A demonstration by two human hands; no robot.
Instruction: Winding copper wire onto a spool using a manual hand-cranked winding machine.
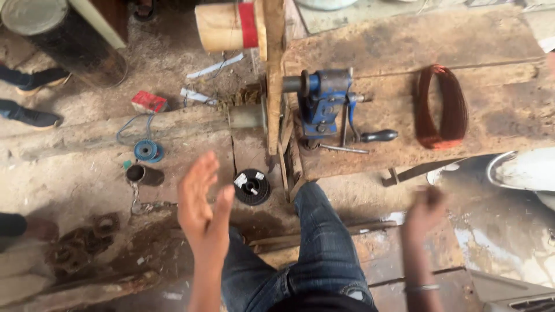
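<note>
In the middle of the frame, low down, the person's left hand (201, 202) is held up flat with the fingers spread wide, and it holds nothing. The right hand (425, 211) is at the lower right and is blurry; it looks curled in, but it is too fuzzy to tell if anything is in it. Both hands are in the air, well apart from each other and not touching any tool. Just above them, on a worn wooden bench (404, 40), sits a blue hand-crank winder (325, 101) with a black handle (378, 136) sticking out to the right. Nobody is turning it. To its right, a ring of copper wire (442, 107) lies flat on the wood, already wound into a neat loop and off the machine. Near the left hand, a black spool (252, 187) rests on the dirt floor, and a small blue spool (148, 151) lies farther left. A big spool with a red band (228, 26) is at the top. So one coil looks done, and the winder looks bare, so any more winding has yet to start.
</note>
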